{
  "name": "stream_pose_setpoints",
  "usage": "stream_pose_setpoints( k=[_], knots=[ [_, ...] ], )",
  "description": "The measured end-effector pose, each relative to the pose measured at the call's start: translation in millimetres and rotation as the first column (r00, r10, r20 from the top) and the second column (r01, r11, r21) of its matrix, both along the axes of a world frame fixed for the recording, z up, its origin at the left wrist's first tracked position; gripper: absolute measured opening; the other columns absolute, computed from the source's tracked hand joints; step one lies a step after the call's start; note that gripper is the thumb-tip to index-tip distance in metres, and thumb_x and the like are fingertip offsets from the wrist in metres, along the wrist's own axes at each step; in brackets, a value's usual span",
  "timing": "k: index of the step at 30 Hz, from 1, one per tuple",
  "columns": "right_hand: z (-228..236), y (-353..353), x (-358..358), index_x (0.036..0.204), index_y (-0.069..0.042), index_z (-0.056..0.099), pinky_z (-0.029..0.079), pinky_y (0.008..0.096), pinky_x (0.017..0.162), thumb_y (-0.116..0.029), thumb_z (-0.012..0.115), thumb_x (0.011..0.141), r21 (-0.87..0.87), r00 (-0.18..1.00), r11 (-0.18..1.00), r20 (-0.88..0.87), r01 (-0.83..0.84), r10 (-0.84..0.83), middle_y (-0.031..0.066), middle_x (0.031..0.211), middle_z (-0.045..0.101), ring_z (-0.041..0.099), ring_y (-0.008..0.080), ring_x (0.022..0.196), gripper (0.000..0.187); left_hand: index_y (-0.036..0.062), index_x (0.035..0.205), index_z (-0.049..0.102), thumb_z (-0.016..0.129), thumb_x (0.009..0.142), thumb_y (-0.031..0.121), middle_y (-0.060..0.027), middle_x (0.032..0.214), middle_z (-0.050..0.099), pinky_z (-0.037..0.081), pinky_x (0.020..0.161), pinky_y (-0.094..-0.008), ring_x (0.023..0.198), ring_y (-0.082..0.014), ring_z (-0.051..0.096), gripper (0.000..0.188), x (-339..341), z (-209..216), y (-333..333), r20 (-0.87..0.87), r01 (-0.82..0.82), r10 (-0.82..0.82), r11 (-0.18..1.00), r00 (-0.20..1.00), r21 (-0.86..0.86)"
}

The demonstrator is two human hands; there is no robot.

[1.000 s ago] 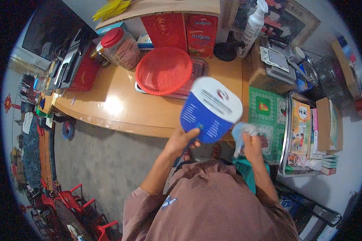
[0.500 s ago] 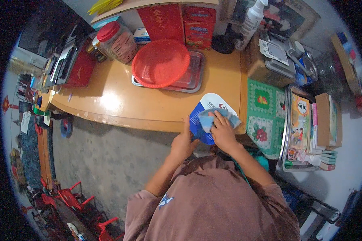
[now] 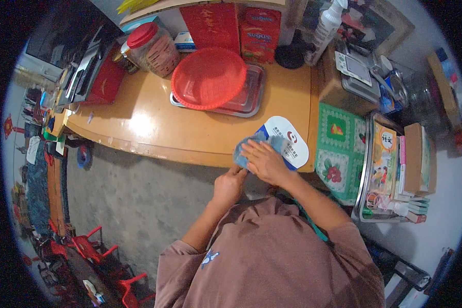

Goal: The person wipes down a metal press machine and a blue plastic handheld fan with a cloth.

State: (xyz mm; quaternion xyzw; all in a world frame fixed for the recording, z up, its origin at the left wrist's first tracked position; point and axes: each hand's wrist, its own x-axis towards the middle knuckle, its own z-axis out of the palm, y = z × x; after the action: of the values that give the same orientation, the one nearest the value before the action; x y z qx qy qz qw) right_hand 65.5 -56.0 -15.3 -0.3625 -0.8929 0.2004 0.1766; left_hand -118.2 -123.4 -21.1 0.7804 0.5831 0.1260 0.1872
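A flat blue-and-white board point(image 3: 295, 149) with rounded corners, shaped like a hand fan, lies at the table's front edge near its right end. My right hand point(image 3: 262, 161) presses a fluffy grey-blue cloth point(image 3: 239, 154) onto the board's left part, fingers stretched over the cloth. At the board's lower left, below the cloth, my left hand point(image 3: 228, 186) is closed with its thumb and fingertips together. It appears to grip the board's narrow end, though the cloth and right hand hide most of that spot.
On the yellow-brown table point(image 3: 154, 131), a red plastic basket point(image 3: 208, 79) rests on a lidded tray point(image 3: 251, 97). Behind stand a red-lidded jar point(image 3: 156, 54), red boxes point(image 3: 262, 33) and a white pump bottle point(image 3: 326, 28). At right, a metal tray point(image 3: 367, 169) holds books.
The cloth and my right hand have moved left across the board, baring more of its white right end. My left hand has shifted slightly left and its fingers have closed up.
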Motion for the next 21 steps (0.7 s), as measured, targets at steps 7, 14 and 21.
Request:
stream_pose_setpoints(
  k=[7, 14, 21],
  knots=[
    [-10.9, 46.1, 67.2, 0.128, 0.004, 0.05, 0.03, 0.0491, 0.11, -0.02, 0.048, 0.091, 0.227, 0.921, 0.929, 0.192, 0.294, -0.338, 0.0172, 0.143, 0.043, 0.039, 0.0332, 0.134, 0.044, 0.0161, 0.113, 0.064, 0.055, 0.083, 0.009, -0.0076, 0.089, 0.063, 0.052, 0.052, -0.0402, 0.064, -0.0285, 0.065, 0.032, 6.8, 5.2, -3.8, 0.093, -0.066, 0.055, 0.992, 0.994, 0.112],
    [-14.4, -21.3, 11.6, 0.118, -0.001, 0.06, 0.034, 0.0488, 0.106, -0.015, 0.054, 0.082, 0.231, 0.985, 0.964, 0.084, 0.128, -0.151, 0.0147, 0.132, 0.053, 0.045, 0.0312, 0.128, 0.039, 0.0131, 0.113, 0.064, 0.056, 0.08, 0.008, -0.0067, 0.09, 0.064, 0.052, 0.053, -0.0384, 0.064, -0.0278, 0.066, 0.034, 5.2, -0.4, -2.6, 0.066, -0.027, 0.022, 0.996, 0.998, 0.084],
    [-18.2, 41.1, 47.6, 0.127, -0.004, 0.054, 0.03, 0.0474, 0.11, -0.013, 0.048, 0.085, 0.188, 0.957, 0.949, 0.099, 0.253, -0.274, 0.0137, 0.139, 0.049, 0.039, 0.0294, 0.134, 0.044, 0.0126, 0.115, 0.064, 0.06, 0.073, 0.003, -0.0066, 0.094, 0.064, 0.053, 0.058, -0.0381, 0.069, -0.0274, 0.066, 0.044, 9.3, 10.4, -3.5, 0.058, -0.051, 0.046, 0.995, 0.997, 0.083]
  ],
)
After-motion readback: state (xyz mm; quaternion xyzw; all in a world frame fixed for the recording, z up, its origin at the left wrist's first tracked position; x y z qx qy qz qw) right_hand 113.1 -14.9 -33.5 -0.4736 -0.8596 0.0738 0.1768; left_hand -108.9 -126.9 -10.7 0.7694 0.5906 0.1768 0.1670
